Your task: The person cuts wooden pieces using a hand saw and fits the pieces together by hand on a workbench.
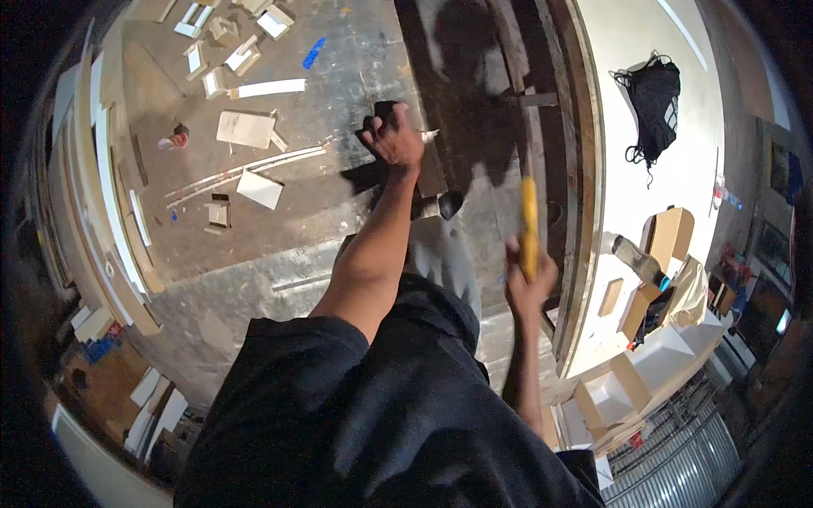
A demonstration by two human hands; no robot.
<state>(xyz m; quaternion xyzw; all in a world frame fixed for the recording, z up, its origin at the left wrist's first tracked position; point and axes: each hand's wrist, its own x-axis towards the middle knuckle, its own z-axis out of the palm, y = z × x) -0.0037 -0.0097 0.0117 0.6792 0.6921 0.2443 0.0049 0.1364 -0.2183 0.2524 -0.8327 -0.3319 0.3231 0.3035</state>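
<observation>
My left hand (398, 142) reaches out over the floor, its fingers apart and slightly bent, with nothing visible in them. Dark shadow falls on the floor beside it, and a narrow strip of wood (430, 169) lies close to its wrist. My right hand (532, 278) is closed round the lower end of a yellow, stick-like tool handle (530, 222), which points away from me. Motion blurs this hand, and the kind of tool cannot be made out. The handle is just left of the workbench's wooden side (584, 169).
Several wood offcuts (246, 129) and a blue piece (314, 52) litter the floor to the left. On the pale bench top (627, 182) to the right are a black drawstring bag (656, 106), a bottle (639, 261) and an open box (671, 230). Long boards (108, 182) stand at far left.
</observation>
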